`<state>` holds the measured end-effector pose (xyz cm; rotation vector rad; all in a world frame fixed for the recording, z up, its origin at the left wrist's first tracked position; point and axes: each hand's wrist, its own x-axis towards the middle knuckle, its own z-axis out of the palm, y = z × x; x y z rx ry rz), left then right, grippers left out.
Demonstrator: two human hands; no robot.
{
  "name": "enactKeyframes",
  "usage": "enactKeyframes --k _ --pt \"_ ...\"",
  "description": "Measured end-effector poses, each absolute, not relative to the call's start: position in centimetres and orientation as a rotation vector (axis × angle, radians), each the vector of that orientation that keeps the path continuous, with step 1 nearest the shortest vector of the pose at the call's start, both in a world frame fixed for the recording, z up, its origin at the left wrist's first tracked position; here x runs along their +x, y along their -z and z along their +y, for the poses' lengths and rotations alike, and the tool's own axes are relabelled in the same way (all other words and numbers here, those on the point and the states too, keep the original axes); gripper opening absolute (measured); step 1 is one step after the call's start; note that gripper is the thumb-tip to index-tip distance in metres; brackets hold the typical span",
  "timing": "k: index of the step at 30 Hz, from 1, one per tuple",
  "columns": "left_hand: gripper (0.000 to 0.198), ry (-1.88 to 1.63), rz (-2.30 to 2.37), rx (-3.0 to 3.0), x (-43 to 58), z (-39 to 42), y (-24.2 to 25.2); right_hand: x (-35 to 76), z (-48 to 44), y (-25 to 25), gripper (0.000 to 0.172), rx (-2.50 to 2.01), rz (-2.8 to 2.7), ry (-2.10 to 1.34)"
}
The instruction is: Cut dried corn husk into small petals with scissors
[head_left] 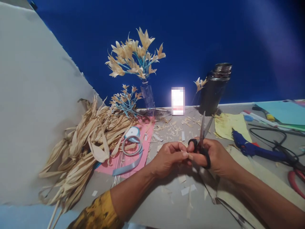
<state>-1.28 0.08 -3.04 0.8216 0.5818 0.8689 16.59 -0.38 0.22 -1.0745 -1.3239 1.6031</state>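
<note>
My right hand [215,156] has its fingers through the black handles of a pair of scissors [202,128], whose blades point up and stand slightly apart. Close beside it, my left hand [168,158] is closed in a pinch. Its fingertips meet those of my right hand, and whatever lies between them is too small to make out. Below and behind the hands, pale husk scraps [175,129] and bits of white paper [189,190] are scattered on the grey tabletop [164,203].
Dried husks [83,152] are heaped at left beside a ribbon roll [131,145] on pink paper [147,133]. Husk flowers [135,54] stand in a clear bottle [148,95]. A dark flask [213,92], a bright blurred screen [178,100], a blue glue gun [257,148] and red-handled pliers [295,183] are around.
</note>
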Motion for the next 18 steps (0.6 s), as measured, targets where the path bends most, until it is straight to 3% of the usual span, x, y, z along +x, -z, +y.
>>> enactKeyframes --k 10,14,18 --pt "0.049 -0.799 0.434 0.743 -1.66 0.18 2.75 16.57 -0.52 -0.57 0.034 -1.012 -1.281 -1.695" --pt "0.035 -0.813 0.567 0.819 -1.53 0.18 2.97 16.69 -0.45 -0.4 0.029 -1.068 -1.344 -1.612" --pt "0.039 -0.741 0.456 0.786 -1.72 0.31 3.06 16.64 -0.64 -0.43 0.025 -1.002 -1.369 -1.692"
